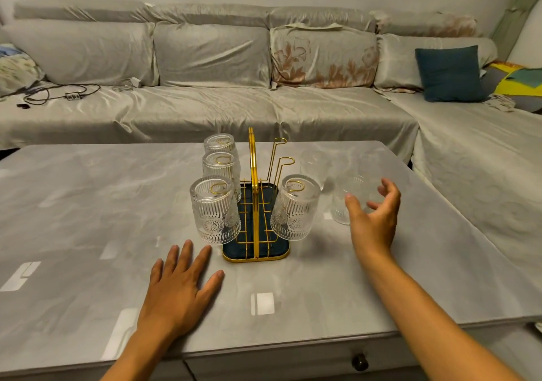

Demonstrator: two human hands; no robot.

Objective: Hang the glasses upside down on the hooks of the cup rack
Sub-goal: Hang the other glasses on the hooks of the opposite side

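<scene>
A gold wire cup rack (254, 193) with a dark tray base stands mid-table. Three embossed clear glasses hang upside down on its left hooks, the nearest (214, 211), another (220, 172) behind it and a third (220, 145) farthest back. One more (294, 208) hangs on the near right hook. Two right hooks (283, 157) are bare. Two glasses stand on the table right of the rack, one near (350, 201), one farther (313, 166). My right hand (373, 219) is open, its fingers curled around the near glass without closing. My left hand (183, 288) lies flat on the table.
The grey marble-look table (88, 219) has its front edge close to me, with a drawer knob (359, 362) below. A grey covered sofa (205, 93) runs behind and to the right, with a teal cushion (450, 72) and cables (58, 94) on it.
</scene>
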